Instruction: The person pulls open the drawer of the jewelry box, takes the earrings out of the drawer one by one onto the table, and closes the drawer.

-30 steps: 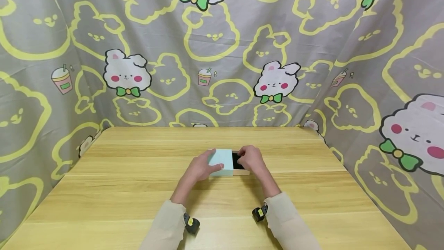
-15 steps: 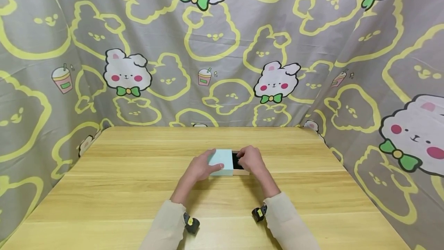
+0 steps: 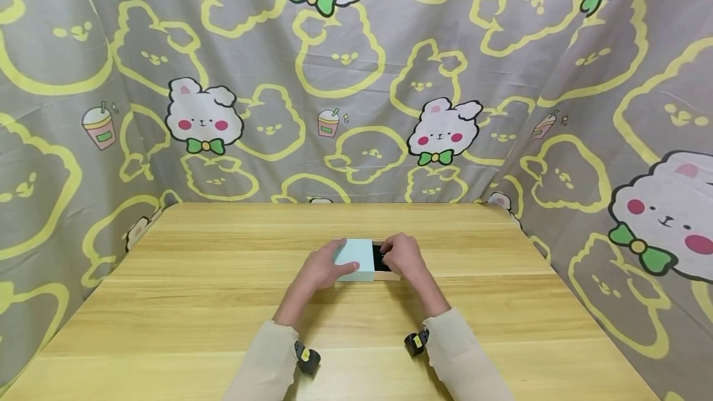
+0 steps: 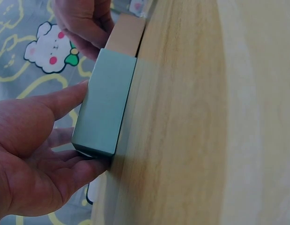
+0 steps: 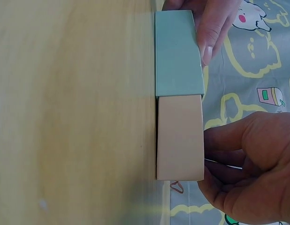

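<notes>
A light blue drawer-style box (image 3: 356, 257) lies on the table, its peach inner drawer (image 5: 180, 138) pulled part way out to the right. The drawer's black inside (image 3: 379, 257) shows between the cover and my right hand. My left hand (image 3: 321, 268) grips the blue cover, thumb on top and fingers round its left end (image 4: 91, 164). My right hand (image 3: 405, 255) bends over the drawer with curled fingers dipping inside. Its fingertips are hidden behind the drawer wall in the right wrist view, so I cannot tell whether they pinch something.
A thin reddish ribbon loop (image 5: 177, 187) hangs off the drawer's outer end. The wooden table (image 3: 356, 339) reaches back to a grey curtain (image 3: 267, 54) printed with cartoon animals. Small black cameras (image 3: 307, 359) are strapped at both wrists.
The fingers of my right hand shift very slightly inside the drawer. My left hand and the box stay where they were.
</notes>
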`<state>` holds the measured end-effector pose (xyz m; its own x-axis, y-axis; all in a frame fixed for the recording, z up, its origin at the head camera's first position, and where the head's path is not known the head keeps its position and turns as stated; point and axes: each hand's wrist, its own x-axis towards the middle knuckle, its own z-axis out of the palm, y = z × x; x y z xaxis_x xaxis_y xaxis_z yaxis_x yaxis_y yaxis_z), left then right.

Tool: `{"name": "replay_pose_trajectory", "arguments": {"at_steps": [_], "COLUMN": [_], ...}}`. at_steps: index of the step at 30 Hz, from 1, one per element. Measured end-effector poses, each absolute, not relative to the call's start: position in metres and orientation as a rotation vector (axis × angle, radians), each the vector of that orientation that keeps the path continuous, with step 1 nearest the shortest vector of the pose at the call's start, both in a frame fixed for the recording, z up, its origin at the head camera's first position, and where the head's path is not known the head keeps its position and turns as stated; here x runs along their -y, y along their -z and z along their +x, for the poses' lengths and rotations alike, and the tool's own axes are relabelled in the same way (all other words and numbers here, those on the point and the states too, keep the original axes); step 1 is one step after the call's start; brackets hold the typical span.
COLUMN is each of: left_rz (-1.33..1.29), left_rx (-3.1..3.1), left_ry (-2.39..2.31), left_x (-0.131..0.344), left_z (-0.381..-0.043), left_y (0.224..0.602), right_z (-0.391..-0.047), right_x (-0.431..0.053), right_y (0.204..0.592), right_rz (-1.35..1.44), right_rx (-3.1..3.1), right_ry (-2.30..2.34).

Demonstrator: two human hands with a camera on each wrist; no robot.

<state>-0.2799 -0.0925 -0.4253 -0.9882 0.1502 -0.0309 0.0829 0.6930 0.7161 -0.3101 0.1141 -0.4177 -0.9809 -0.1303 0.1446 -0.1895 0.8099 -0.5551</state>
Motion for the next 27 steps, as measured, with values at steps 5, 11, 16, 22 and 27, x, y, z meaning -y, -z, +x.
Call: {"name": "replay_pose_trajectory", "arguments": {"at_steps": [5,11,16,22,27], "left_rz": [0.195,0.191,0.184,0.18,0.173], "left_rx": [-2.813,-2.816,-2.811,-2.809,-2.803], "left_ry": [-1.177,-1.17,-1.184,-1.19,-1.194], "left_x": [0.0923,0.0919,0.0912,0.0914,0.0919], "left_z": [-0.281,-0.2819,-0.2827,-0.2832,-0.282], "left_y": [0.4255,0.4259,0.427,0.4276,0.4273], "right_z": [-0.3091,-0.308,-0.3067,-0.3068,-0.3069], "right_x": [-0.1137,-0.1124,-0.1132,-0.1137,-0.1142], "right_y": [0.4168,0.4163,0.4163,0.417,0.417], "right_rz": [0.24,0.237,0.24,0.237,0.237], "right_rx": [2.908,2.914,2.909,2.884,2.882], "right_ry": [-0.934,-0.981,-1.003,-1.013,-1.022]}}
